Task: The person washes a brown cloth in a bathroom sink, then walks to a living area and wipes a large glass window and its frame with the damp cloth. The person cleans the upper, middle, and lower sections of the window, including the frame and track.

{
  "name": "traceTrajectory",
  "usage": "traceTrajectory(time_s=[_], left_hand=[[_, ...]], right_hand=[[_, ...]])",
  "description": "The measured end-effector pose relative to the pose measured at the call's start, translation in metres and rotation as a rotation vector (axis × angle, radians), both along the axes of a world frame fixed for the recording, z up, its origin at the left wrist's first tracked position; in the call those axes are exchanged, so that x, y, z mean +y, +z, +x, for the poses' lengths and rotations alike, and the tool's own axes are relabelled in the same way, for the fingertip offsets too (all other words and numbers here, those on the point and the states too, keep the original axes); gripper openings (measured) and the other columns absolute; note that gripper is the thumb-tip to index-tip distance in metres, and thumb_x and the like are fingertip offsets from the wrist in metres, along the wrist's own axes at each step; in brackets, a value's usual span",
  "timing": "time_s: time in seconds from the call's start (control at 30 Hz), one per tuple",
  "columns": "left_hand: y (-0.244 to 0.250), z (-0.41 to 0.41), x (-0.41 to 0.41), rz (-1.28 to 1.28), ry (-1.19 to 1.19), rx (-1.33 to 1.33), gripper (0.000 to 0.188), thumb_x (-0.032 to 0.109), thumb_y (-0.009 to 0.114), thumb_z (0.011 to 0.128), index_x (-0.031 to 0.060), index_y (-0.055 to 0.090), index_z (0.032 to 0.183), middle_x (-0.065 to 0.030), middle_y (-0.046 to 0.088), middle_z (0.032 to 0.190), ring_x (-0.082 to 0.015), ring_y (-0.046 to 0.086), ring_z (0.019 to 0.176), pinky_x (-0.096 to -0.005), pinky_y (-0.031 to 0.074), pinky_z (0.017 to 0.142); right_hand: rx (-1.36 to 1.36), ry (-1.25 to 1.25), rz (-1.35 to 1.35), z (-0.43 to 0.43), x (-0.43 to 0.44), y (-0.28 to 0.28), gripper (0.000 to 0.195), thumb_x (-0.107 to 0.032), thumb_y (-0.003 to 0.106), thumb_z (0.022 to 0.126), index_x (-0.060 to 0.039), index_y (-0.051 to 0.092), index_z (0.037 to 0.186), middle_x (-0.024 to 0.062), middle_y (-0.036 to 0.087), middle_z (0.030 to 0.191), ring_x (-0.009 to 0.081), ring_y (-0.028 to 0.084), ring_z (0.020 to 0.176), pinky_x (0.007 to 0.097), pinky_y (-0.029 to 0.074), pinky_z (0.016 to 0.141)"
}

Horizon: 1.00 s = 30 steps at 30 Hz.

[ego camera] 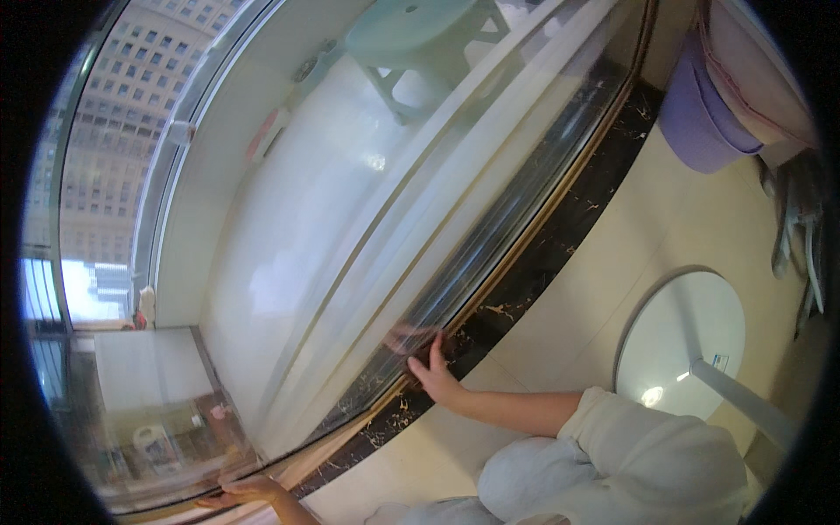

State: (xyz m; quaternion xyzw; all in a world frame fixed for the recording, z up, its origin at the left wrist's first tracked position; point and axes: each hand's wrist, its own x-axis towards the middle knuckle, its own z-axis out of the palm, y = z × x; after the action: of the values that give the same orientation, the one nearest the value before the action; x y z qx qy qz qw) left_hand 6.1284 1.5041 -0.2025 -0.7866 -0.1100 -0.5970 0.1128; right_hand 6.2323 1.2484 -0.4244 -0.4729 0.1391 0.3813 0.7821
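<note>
A large glass door panel (367,216) stands in front of me, with a bronze-coloured bottom track (545,207) above a black marbled threshold (518,282). My right hand (436,374) rests at the panel's lower edge by the track, thumb and forefinger spread apart; whether it grips anything is not clear. At the lower left, my left hand (246,492) lies against the panel's edge with its fingers stretched out. Its grip on the edge cannot be made out. Reflections of both hands show in the glass.
Behind the glass are a pale green plastic stool (420,39) and a window (111,151). On the right, a purple bin (705,111), dark and white items (797,230) and a round white stand base (682,341) with a pole stand on the tiled floor.
</note>
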Motion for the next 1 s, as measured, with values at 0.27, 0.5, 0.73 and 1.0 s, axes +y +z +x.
traceTrajectory(time_s=[0.27, 0.5, 0.73, 1.0], left_hand=[[0.007, 0.015, -0.006, 0.007, -0.084, -0.036, 0.050, 0.022, 0.031, 0.094, 0.0003, 0.016, 0.137, -0.0183, 0.009, 0.143, -0.0313, 0.017, 0.131, -0.0453, 0.025, 0.103], [0.010, 0.010, -0.019, -0.013, -0.138, -0.045, 0.054, 0.023, 0.030, 0.095, 0.0003, 0.011, 0.140, -0.0189, 0.003, 0.146, -0.0322, 0.014, 0.134, -0.0457, 0.024, 0.105], [0.005, -0.003, 0.003, 0.013, 0.020, -0.054, 0.053, 0.025, 0.029, 0.095, 0.0022, 0.013, 0.141, -0.0181, 0.004, 0.147, -0.0328, 0.018, 0.133, -0.0465, 0.029, 0.102], [0.006, 0.013, -0.006, -0.013, -0.039, -0.062, 0.055, 0.027, 0.030, 0.095, 0.0005, 0.012, 0.140, -0.0195, 0.004, 0.146, -0.0331, 0.017, 0.133, -0.0462, 0.027, 0.103]], right_hand=[[0.253, 0.261, 0.768, -0.002, -0.064, 0.017, 0.047, -0.037, 0.044, 0.092, -0.0089, 0.041, 0.129, 0.0092, 0.050, 0.122, 0.0224, 0.053, 0.105, 0.0385, 0.047, 0.086], [-0.493, -0.800, 0.258, 0.107, -0.260, 0.017, 0.050, -0.046, 0.033, 0.093, -0.0094, 0.046, 0.125, 0.0095, 0.050, 0.122, 0.0254, 0.047, 0.114, 0.0395, 0.036, 0.098], [-1.070, -1.263, -0.586, 0.221, -0.174, 0.074, 0.060, -0.042, 0.028, 0.095, -0.0054, 0.015, 0.142, 0.0203, 0.016, 0.145, 0.0290, 0.019, 0.133, 0.0400, 0.012, 0.109], [-1.710, -0.265, -0.693, 0.050, -0.045, -0.010, 0.033, -0.023, 0.050, 0.084, -0.0050, 0.050, 0.112, 0.0177, 0.040, 0.121, 0.0412, 0.034, 0.114, 0.0569, 0.021, 0.100]])
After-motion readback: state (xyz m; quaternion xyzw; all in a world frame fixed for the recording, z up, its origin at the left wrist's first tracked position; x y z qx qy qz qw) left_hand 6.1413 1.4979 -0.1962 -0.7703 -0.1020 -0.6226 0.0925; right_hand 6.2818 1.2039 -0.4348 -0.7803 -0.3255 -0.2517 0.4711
